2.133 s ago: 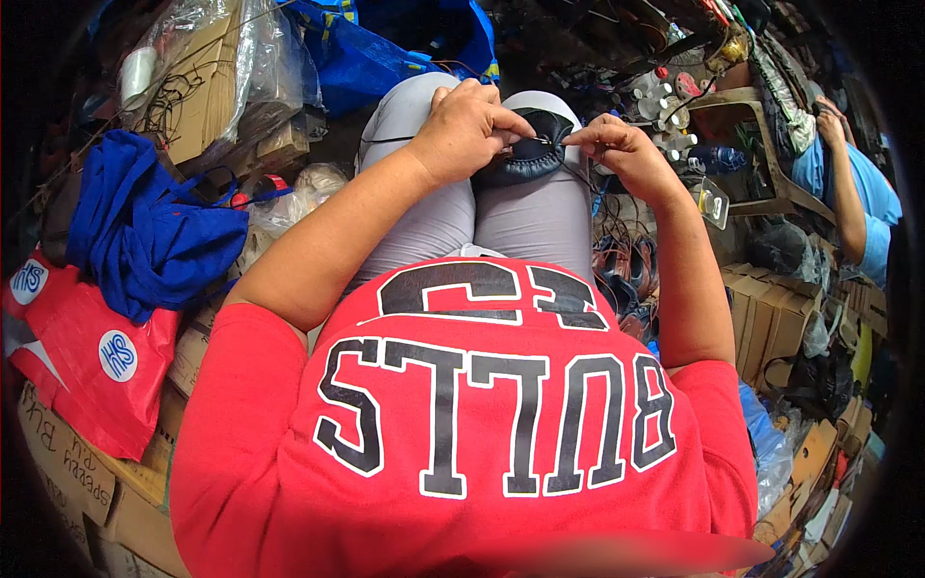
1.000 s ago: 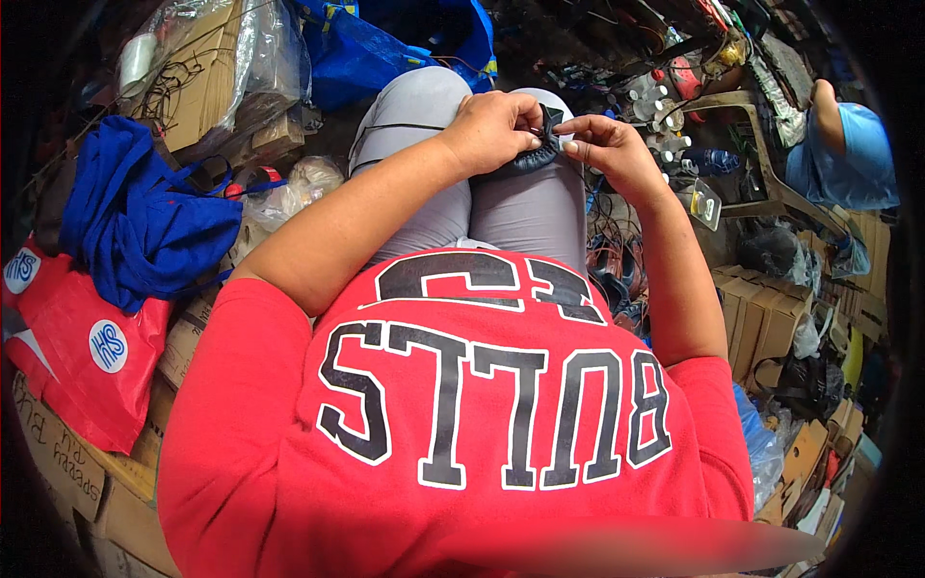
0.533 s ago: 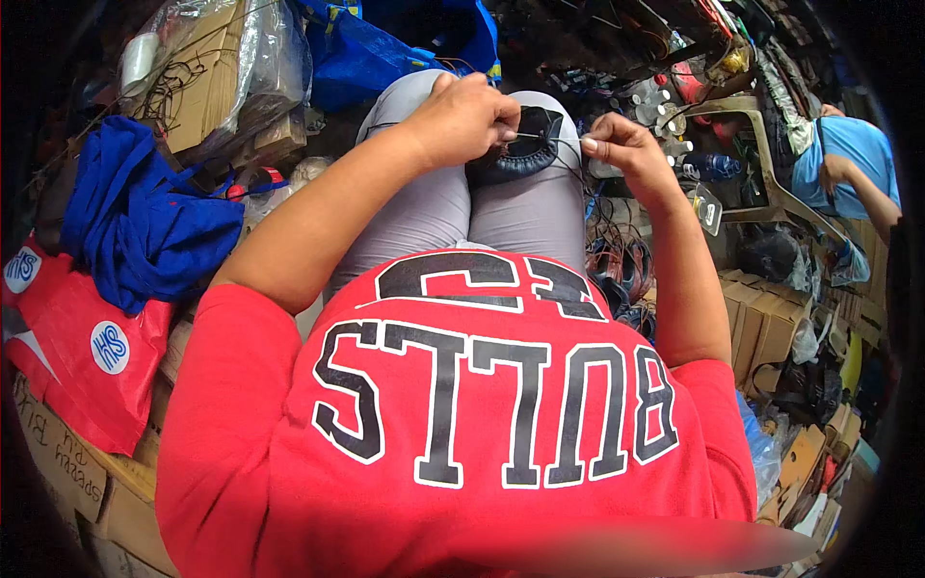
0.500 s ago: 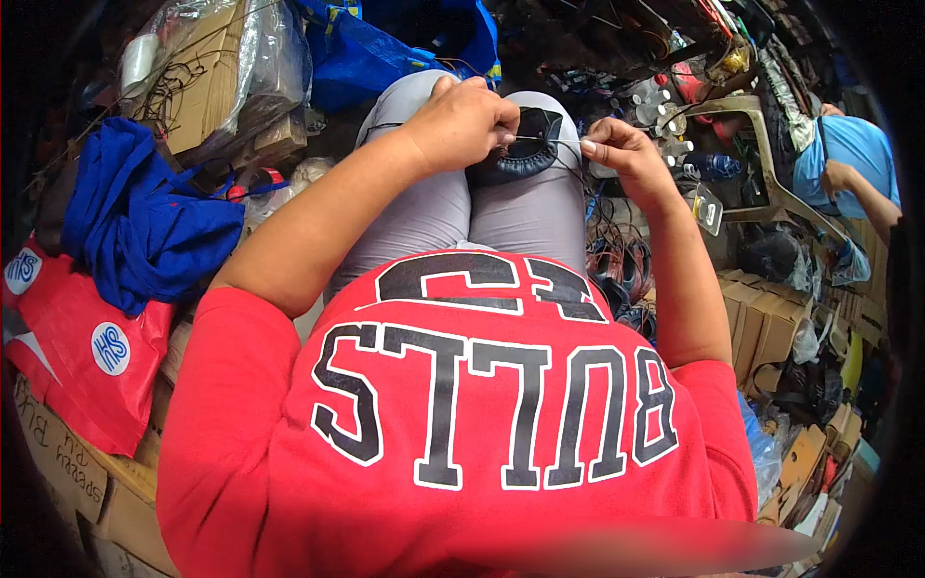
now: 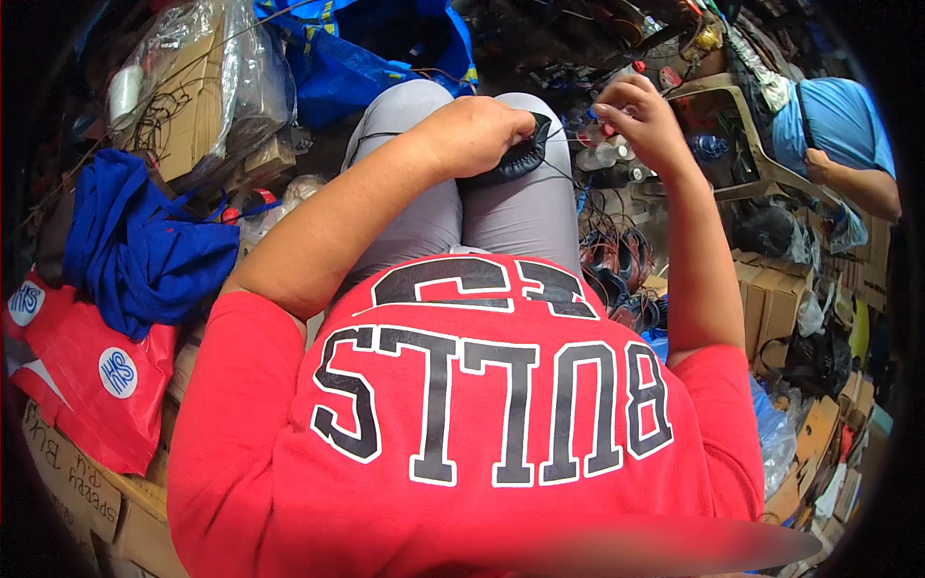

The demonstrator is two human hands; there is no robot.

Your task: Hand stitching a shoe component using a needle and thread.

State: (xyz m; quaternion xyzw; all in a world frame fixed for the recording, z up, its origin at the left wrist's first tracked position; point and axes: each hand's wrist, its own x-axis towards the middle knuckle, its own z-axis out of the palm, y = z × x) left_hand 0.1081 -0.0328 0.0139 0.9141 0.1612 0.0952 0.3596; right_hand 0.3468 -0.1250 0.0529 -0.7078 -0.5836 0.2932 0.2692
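Observation:
On my lap rests a small black leather shoe (image 5: pixel 514 166) with a gathered, puckered edge. My left hand (image 5: pixel 482 133) is closed at its upper side, fingers bent over it and hiding part of the opening. To the right, my right hand (image 5: pixel 644 123) is raised off my knee with its fingers curled in. A thin pale thread (image 5: pixel 568 141) stretches from the shoe toward that hand; its end at the fingers is too fine to make out. A dark cord (image 5: pixel 557 171) loops over my right thigh beside the shoe.
A blue bag (image 5: pixel 332 67) stands beyond my knees. Left are a blue cloth (image 5: pixel 145 241) and a red plastic bag (image 5: pixel 96 371). Right lie small bottles (image 5: pixel 602 156), dark shoes (image 5: pixel 617 255), a plastic chair (image 5: pixel 756 144) and cardboard (image 5: pixel 771 299). Another person (image 5: pixel 833 135) sits far right.
My right hand has moved up and away from the shoe, its fingers now more curled. My left hand has shifted slightly and covers more of the shoe. The whole view has tilted a little.

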